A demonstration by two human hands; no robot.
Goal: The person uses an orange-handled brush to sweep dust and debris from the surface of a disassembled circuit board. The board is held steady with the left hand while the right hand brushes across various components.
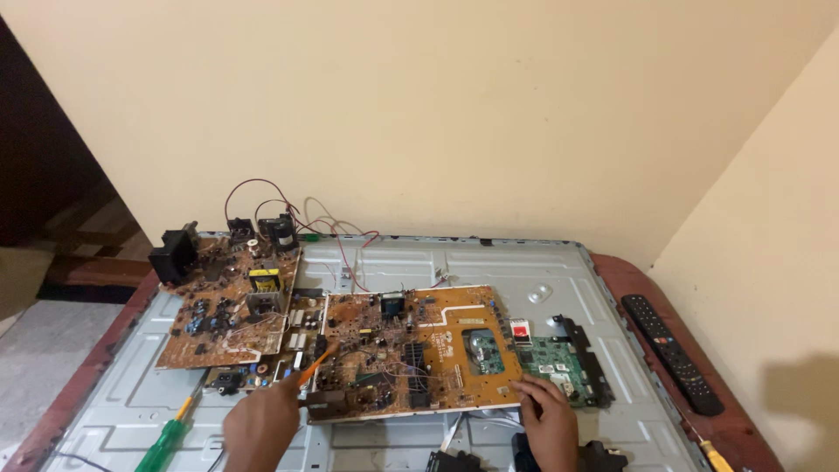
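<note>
My left hand [260, 428] holds a thin orange-handled tool [316, 364] whose tip points at the left edge of a brown circuit board [437, 336]. My right hand [546, 421] rests with its fingers on the front right corner of that board, next to a green circuit board [555, 358]. Both boards lie on the grey metal back panel [489, 267] of a flat screen. A second brown circuit board [218, 310] with black parts and red wires lies to the left.
A green-handled screwdriver [170, 435] lies on the panel at the front left. A black remote control [671, 352] lies on the brown table edge at the right. Black parts [454, 461] sit near the front edge. A yellow-handled tool [717, 456] is at the front right.
</note>
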